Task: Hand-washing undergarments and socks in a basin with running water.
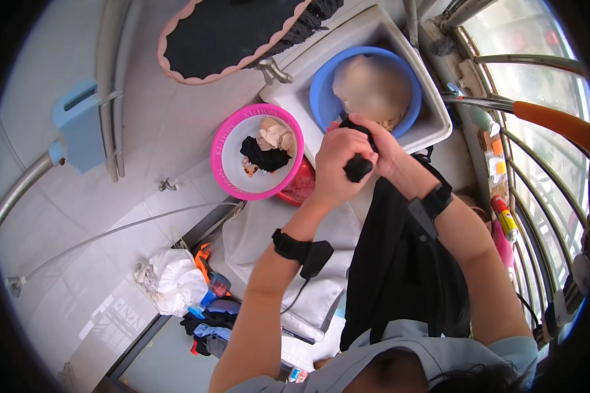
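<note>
A bunched black cloth (358,168) is squeezed between my two hands, over the near rim of a blue plastic basin (318,100). My left hand (339,162) grips it from the left, and my right hand (386,147) closes around it from the right. Beige cloth (351,81) lies in the basin, its middle blurred. The basin sits inside a white sink (437,125). To the left stands a pink-rimmed white basin (221,162) holding a black cloth (268,156), a beige cloth (275,135) and a small patterned piece.
A metal faucet (275,71) juts over the sink's left edge. A red basin (299,184) lies partly under the pink-rimmed one. Below is a grey fabric cover (285,226). A white plastic bag (174,282) lies lower left; metal window bars (541,186) line the right.
</note>
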`<control>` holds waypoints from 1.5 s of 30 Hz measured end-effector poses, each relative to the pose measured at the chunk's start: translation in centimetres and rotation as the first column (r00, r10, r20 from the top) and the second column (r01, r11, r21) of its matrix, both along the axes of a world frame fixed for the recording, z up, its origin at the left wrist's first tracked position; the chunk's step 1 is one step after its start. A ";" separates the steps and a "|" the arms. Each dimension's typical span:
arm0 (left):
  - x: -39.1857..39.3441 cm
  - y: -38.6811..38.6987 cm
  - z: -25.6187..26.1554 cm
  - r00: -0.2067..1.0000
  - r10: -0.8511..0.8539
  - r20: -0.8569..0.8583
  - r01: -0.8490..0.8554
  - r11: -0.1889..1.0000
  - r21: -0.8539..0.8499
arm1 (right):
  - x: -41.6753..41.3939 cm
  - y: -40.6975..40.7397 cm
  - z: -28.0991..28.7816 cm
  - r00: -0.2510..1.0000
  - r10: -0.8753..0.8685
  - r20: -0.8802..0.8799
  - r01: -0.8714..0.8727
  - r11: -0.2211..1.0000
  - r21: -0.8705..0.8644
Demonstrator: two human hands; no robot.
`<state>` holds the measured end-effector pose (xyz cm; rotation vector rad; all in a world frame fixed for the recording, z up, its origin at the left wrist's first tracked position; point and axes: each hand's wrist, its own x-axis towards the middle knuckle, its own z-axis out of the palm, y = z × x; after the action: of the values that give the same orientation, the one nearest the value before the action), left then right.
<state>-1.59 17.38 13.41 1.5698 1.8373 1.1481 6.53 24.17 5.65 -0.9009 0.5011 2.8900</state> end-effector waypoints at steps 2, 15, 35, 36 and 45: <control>-0.1 -0.5 0.0 0.951 0.150 0.269 -0.155 0.988 -0.003 | -0.7 -0.4 2.3 0.967 -0.219 0.133 0.196 0.966 0.166; -0.5 -2.7 0.9 -0.270 0.393 0.879 -0.423 0.772 -0.475 | -1.6 -0.4 10.8 0.889 -0.456 0.052 -0.191 -0.265 0.945; -3.6 4.0 3.5 0.347 0.613 0.709 0.455 0.551 -0.699 | -0.6 -1.6 10.3 0.895 0.187 -0.405 0.287 -0.937 0.201; -3.3 4.1 3.5 0.419 0.581 0.698 0.458 0.529 -0.714 | -0.6 -1.7 10.1 0.896 0.188 -0.401 0.287 -0.936 0.202; -2.3 4.1 0.8 0.859 0.069 0.507 0.419 0.474 -0.775 | -0.6 -3.1 6.7 0.872 0.418 -0.254 0.440 -0.898 0.033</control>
<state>-3.92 21.44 14.24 0.7250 1.4409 0.2753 5.96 21.03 12.32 0.6453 -2.2110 0.6711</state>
